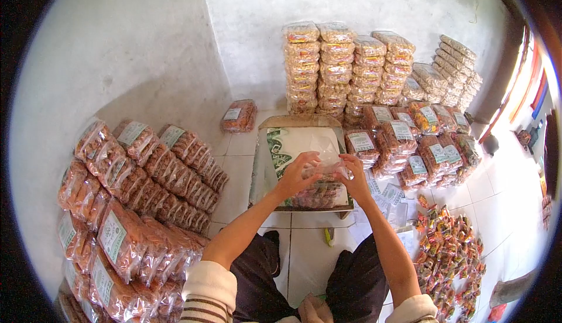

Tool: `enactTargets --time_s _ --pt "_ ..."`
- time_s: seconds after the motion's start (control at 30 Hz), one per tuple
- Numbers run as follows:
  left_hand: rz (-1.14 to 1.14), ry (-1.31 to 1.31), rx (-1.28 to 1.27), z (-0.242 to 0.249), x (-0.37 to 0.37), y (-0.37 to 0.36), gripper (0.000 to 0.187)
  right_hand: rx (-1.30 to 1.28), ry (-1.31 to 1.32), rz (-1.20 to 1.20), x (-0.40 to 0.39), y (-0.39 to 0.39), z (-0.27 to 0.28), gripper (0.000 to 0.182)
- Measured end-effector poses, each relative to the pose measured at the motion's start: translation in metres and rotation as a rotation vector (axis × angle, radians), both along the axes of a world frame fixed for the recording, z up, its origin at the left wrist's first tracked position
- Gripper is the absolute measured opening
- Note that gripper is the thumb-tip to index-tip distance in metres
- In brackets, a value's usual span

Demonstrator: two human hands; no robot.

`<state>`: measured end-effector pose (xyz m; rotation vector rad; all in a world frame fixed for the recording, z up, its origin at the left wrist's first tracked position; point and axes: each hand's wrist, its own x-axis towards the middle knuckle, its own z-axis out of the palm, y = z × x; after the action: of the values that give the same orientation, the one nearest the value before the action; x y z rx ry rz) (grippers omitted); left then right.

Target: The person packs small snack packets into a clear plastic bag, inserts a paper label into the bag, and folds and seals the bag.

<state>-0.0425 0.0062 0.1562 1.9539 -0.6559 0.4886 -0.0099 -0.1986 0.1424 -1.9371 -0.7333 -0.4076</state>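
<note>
Over a low table (260, 174), a clear plastic bag (329, 167) is between my two hands. My left hand (298, 175) is closed on the bag's left side, its fingers curled. On the other side my right hand (353, 175) pinches the bag's right edge. Whether anything is inside the bag is hard to make out. Below the hands, a dark reddish packed bag (316, 197) lies along the table's near side. A white sheet with a green pattern (280, 147) covers part of the tabletop.
Stacked labelled packs of brown snacks (140, 165) stand at left. Tall stacks of pale packs (336, 59) line the back wall, with more labelled packs (401, 138) at right. Small colourful packets (451, 253) are heaped on the floor, near loose labels (392, 194) and a yellow-green cutter (330, 236).
</note>
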Motion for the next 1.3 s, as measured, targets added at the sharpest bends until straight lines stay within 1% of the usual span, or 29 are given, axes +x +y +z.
enactTargets --time_s 0.03,0.07,0.1,0.13,0.17,0.23,0.27,0.33,0.37,0.43,0.5,0.57,0.6,0.67,0.73,0.77,0.83,0.9,0.93,1.0,1.03,1.07,1.1,1.13,1.17,1.2,1.23,1.27,1.3 --pt "-0.032 0.152 -0.113 0.001 -0.001 -0.002 0.033 0.000 0.001 0.000 -0.001 0.001 0.001 0.026" --pt "-0.032 0.153 -0.112 0.003 -0.002 -0.005 0.033 0.028 0.039 -0.019 -0.001 0.002 0.002 0.022" --pt "0.011 0.091 -0.086 0.003 -0.002 -0.007 0.039 0.056 0.079 -0.038 -0.001 0.003 0.003 0.017" --pt "0.054 0.029 -0.059 0.003 -0.003 -0.009 0.047 0.057 0.081 -0.039 0.001 0.002 0.001 0.017" --pt "0.054 0.031 -0.058 -0.001 0.000 -0.009 0.047 0.062 0.068 -0.029 0.003 0.001 0.000 0.016" --pt "-0.041 0.008 -0.127 -0.008 0.009 -0.009 0.061 0.067 0.056 -0.020 0.007 0.000 -0.001 0.015" --pt "-0.041 0.009 -0.127 -0.012 0.011 -0.008 0.061 0.054 0.040 0.000 0.009 -0.002 -0.001 0.015" --pt "-0.091 0.111 -0.153 -0.009 0.010 -0.010 0.063 0.041 0.026 0.019 0.011 -0.002 0.001 0.014" --pt "-0.091 0.113 -0.154 -0.008 0.010 -0.012 0.063 0.074 0.056 0.052 0.012 -0.002 0.002 0.013" --pt "-0.147 0.214 -0.284 -0.008 0.010 -0.014 0.059 0.105 0.085 0.089 0.011 -0.003 0.006 0.011" --pt "-0.130 0.186 -0.294 -0.004 0.009 -0.016 0.055 0.267 0.391 0.231 0.010 -0.001 0.010 0.011" --pt "-0.114 0.157 -0.302 0.000 0.006 -0.018 0.051 0.252 0.346 0.225 0.009 0.001 0.015 0.011" --pt "-0.094 0.206 -0.333 0.006 0.003 -0.020 0.048 0.236 0.301 0.215 0.007 0.002 0.019 0.011" --pt "-0.074 0.255 -0.364 0.009 0.001 -0.024 0.044 0.274 0.315 0.224 0.003 0.005 0.025 0.013" --pt "-0.021 0.183 -0.352 0.009 0.001 -0.027 0.037 0.311 0.330 0.231 0.003 0.009 0.028 0.015" --pt "-0.021 0.185 -0.352 0.009 0.000 -0.028 0.037 0.295 0.298 0.205 0.003 0.011 0.028 0.016" --pt "0.047 0.251 -0.369 0.021 -0.008 -0.032 0.030 0.281 0.268 0.180 -0.001 0.017 0.037 0.018" --pt "0.100 0.203 -0.326 0.027 -0.011 -0.035 0.027 0.439 0.205 0.186 -0.005 0.021 0.048 0.021" --pt "0.155 0.155 -0.283 0.029 -0.012 -0.035 0.024 0.439 0.207 0.188 -0.003 0.021 0.047 0.021" --pt "0.158 0.134 -0.273 0.029 -0.012 -0.032 0.022 0.387 0.103 0.169 0.003 0.022 0.041 0.020" --pt "0.155 0.112 -0.266 0.030 -0.011 -0.031 0.019 0.390 0.104 0.170 0.006 0.019 0.037 0.020" --pt "0.155 0.112 -0.265 0.030 -0.009 -0.030 0.019 0.296 0.325 0.186 0.008 0.014 0.032 0.017" --pt "0.090 0.066 -0.291 0.030 -0.007 -0.029 0.020 0.198 0.544 0.199 0.009 0.013 0.028 0.015" --pt "0.026 0.020 -0.317 0.029 -0.005 -0.028 0.022 0.198 0.546 0.200 0.011 0.013 0.024 0.015" --pt "0.027 0.021 -0.317 0.029 -0.004 -0.026 0.022 0.186 0.415 0.179 0.013 0.014 0.020 0.015" --pt "0.207 -0.187 -0.243 0.030 -0.004 -0.021 0.025 0.173 0.284 0.158 0.014 0.015 0.017 0.015" --pt "0.386 -0.394 -0.164 0.031 -0.005 -0.016 0.028 0.172 0.286 0.160 0.015 0.016 0.014 0.015" --pt "0.389 -0.391 -0.164 0.026 -0.011 -0.008 0.028 0.208 0.308 0.140 0.016 0.016 0.010 0.014" --pt "0.408 -0.251 -0.155 0.015 -0.018 0.003 0.029 0.245 0.327 0.120 0.017 0.017 0.009 0.013"
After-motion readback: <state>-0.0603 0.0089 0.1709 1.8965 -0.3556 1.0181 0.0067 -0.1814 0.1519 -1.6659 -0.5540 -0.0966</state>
